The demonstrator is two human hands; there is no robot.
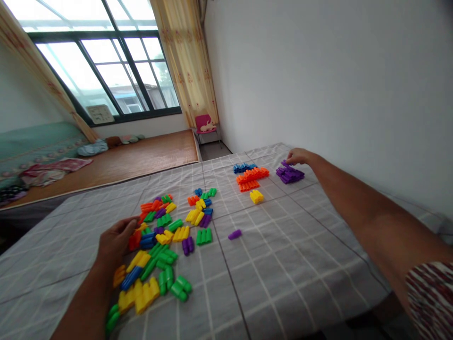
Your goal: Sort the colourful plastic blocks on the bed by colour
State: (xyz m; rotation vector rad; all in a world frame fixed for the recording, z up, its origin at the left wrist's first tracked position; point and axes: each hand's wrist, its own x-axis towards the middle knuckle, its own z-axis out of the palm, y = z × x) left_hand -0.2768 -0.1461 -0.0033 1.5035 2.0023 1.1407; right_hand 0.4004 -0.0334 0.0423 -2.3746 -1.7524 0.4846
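My right hand (298,157) reaches far out at the right, its fingers pinched on a purple piece (285,164) just over a pile of purple pieces (290,175). At the left edge of a mixed heap, my left hand (118,236) has its fingers bent beside orange pieces (135,240); its fingertips are partly hidden, and whether they hold anything is unclear. Green pieces (204,236), yellow pieces (139,296) and blue pieces (147,241) lie in that heap. A single purple piece (235,234) rests apart near the middle.
Orange pieces (252,175), blue pieces (244,168) and yellow pieces (256,197) sit in separate groups left of the purple pile. Everything lies on a grey checked cloth (279,264). A white wall (318,85) borders the right; a pink chair (203,121) stands beyond.
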